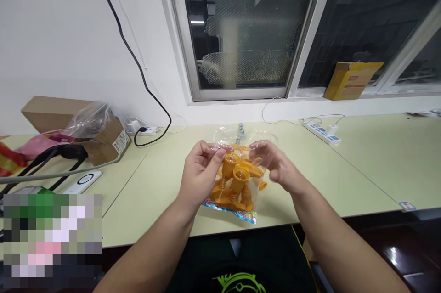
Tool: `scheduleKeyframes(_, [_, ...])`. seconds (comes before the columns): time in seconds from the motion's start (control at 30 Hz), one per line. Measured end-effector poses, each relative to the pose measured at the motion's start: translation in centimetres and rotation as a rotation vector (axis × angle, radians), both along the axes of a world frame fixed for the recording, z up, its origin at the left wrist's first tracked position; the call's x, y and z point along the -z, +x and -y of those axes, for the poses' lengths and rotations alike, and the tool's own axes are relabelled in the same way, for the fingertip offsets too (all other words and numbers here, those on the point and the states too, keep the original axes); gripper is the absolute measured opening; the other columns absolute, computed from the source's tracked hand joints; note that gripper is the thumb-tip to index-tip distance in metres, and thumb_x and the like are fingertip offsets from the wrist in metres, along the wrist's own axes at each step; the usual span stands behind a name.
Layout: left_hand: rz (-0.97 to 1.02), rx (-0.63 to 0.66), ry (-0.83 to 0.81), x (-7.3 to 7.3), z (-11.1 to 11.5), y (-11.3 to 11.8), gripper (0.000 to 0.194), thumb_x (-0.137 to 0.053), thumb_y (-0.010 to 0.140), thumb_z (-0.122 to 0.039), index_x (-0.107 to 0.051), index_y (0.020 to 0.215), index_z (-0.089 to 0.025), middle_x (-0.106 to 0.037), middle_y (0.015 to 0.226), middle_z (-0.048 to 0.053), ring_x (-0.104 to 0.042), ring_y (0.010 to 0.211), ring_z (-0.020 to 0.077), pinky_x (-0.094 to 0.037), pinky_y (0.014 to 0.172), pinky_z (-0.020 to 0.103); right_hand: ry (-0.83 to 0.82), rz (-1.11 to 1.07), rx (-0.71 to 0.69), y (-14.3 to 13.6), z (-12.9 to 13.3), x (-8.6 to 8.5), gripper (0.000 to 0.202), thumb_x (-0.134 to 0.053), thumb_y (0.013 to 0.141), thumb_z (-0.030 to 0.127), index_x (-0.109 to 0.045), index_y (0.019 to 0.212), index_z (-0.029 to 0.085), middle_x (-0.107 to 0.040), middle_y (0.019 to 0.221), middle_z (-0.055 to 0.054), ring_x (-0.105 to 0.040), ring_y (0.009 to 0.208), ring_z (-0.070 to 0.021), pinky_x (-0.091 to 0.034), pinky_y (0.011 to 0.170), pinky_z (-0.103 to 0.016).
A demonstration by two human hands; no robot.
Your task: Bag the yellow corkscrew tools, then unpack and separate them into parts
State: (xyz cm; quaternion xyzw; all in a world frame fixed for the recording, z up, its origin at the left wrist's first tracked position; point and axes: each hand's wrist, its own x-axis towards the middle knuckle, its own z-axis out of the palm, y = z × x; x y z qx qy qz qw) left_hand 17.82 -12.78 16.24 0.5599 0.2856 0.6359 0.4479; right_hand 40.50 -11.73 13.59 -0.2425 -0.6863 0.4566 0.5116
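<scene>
A clear plastic bag (225,134) with printed blue strips holds several orange plastic toy parts (237,183), including two cup-shaped tubes standing side by side. It is in front of me at the table's near side. My left hand (201,169) is closed on the bag's upper left, thumb and forefinger pinching the film beside the tubes. At the upper right of the bag is my right hand (275,162), its fingers bent towards the film and the thumb held apart from them. Whether those fingertips touch the film or the orange parts is hard to make out.
On the pale table (344,178), a power strip (322,132) lies back right. Left are a cardboard box (103,141) with plastic wrap, a black cable (144,81) and a white charging pad (82,183). A yellow box (353,81) stands on the windowsill.
</scene>
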Motion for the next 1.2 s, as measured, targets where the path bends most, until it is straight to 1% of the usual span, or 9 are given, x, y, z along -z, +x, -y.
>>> scheduleKeyframes(0.07, [-0.011,-0.023,0.013,0.3,0.3,0.3,0.029,-0.076,0.088,-0.028,-0.049,0.080,-0.020,-0.070,0.093,0.002,-0.070,0.096,0.0155,-0.055,0.088,0.029,0.028,0.135,0.014,-0.3,0.7,0.7,0.058,-0.080,0.079,0.057,-0.064,0.128,0.031,-0.064,0.123,-0.007,-0.062,0.117,-0.0267,-0.054,0.096,-0.043])
scheduleKeyframes(0.17, [-0.033,0.053,0.027,1.0,0.5,0.3,0.027,-0.075,0.089,-0.025,-0.050,0.079,-0.020,-0.068,0.092,0.002,-0.068,0.093,0.0140,-0.055,0.087,0.028,0.074,0.181,0.129,-0.4,1.5,1.4,0.021,-0.066,0.095,0.044,-0.077,0.098,0.027,-0.068,0.112,-0.007,-0.064,0.110,-0.0239,-0.052,0.098,-0.042])
scheduleKeyframes(0.33, [-0.109,0.244,-0.045,2.6,0.7,-1.4,0.024,-0.075,0.088,-0.022,-0.052,0.095,-0.022,-0.067,0.100,0.002,-0.067,0.099,0.0161,-0.055,0.092,0.033,0.016,0.197,0.255,2.4,2.6,2.6,0.026,-0.063,0.097,0.041,-0.077,0.086,0.022,-0.073,0.092,-0.006,-0.068,0.091,-0.0206,-0.056,0.086,-0.036])
scheduleKeyframes(0.43, [-0.218,0.269,-0.131,4.3,0.8,-3.6,0.023,-0.073,0.090,-0.026,-0.053,0.101,-0.023,-0.065,0.103,0.004,-0.065,0.103,0.0178,-0.054,0.095,0.036,-0.054,0.169,0.524,6.4,2.7,3.8,0.028,-0.068,0.093,0.045,-0.078,0.085,0.020,-0.074,0.091,-0.007,-0.069,0.088,-0.0196,-0.058,0.080,-0.031])
scheduleKeyframes(0.57, [-0.452,0.116,-0.236,7.8,1.3,-7.6,0.017,-0.068,0.092,-0.033,-0.057,0.098,-0.022,-0.064,0.100,0.004,-0.063,0.097,0.0172,-0.052,0.090,0.033,-0.200,-0.069,0.983,13.1,2.2,5.9,0.038,-0.080,0.079,0.053,-0.076,0.086,0.017,-0.073,0.094,-0.008,-0.068,0.072,-0.0160,-0.060,0.057,-0.025])
scheduleKeyframes(0.7, [-0.560,-0.030,-0.319,11.7,2.5,-11.2,0.020,-0.067,0.091,-0.040,-0.059,0.094,-0.022,-0.063,0.094,0.004,-0.063,0.093,0.0194,-0.051,0.087,0.034,-0.207,-0.351,1.244,18.9,1.0,8.6,0.035,-0.085,0.072,0.043,-0.071,0.080,0.012,-0.070,0.090,-0.009,-0.069,0.069,-0.0164,-0.066,0.065,-0.030])
scheduleKeyframes(0.83, [-0.616,-0.083,-0.372,14.4,3.6,-13.0,0.021,-0.065,0.091,-0.043,-0.061,0.096,-0.022,-0.064,0.098,0.005,-0.064,0.093,0.0206,-0.051,0.085,0.034,-0.249,-0.595,1.303,22.8,-0.2,11.5,0.021,-0.079,0.072,0.017,-0.059,0.078,0.015,-0.065,0.088,-0.004,-0.072,0.076,-0.0178,-0.065,0.084,-0.040])
scheduleKeyframes(0.93, [-0.643,-0.130,-0.351,15.6,3.8,-13.2,0.020,-0.064,0.091,-0.041,-0.061,0.094,-0.022,-0.065,0.095,0.004,-0.064,0.093,0.0203,-0.050,0.087,0.033,-0.330,-0.671,1.338,24.1,-0.9,13.0,0.022,-0.069,0.075,0.006,-0.052,0.081,0.018,-0.062,0.093,-0.001,-0.072,0.084,-0.0151,-0.061,0.093,-0.037])
scheduleKeyframes(1.2, [-0.907,-0.157,-0.246,15.3,3.5,-12.1,0.020,-0.055,0.094,-0.042,-0.061,0.093,-0.023,-0.065,0.090,0.004,-0.060,0.086,0.0212,-0.049,0.082,0.035,-0.442,-0.303,1.301,24.3,-1.8,15.6,0.017,-0.069,0.082,0.028,-0.057,0.091,0.020,-0.067,0.102,-0.008,-0.071,0.099,-0.0209,-0.057,0.096,-0.040])
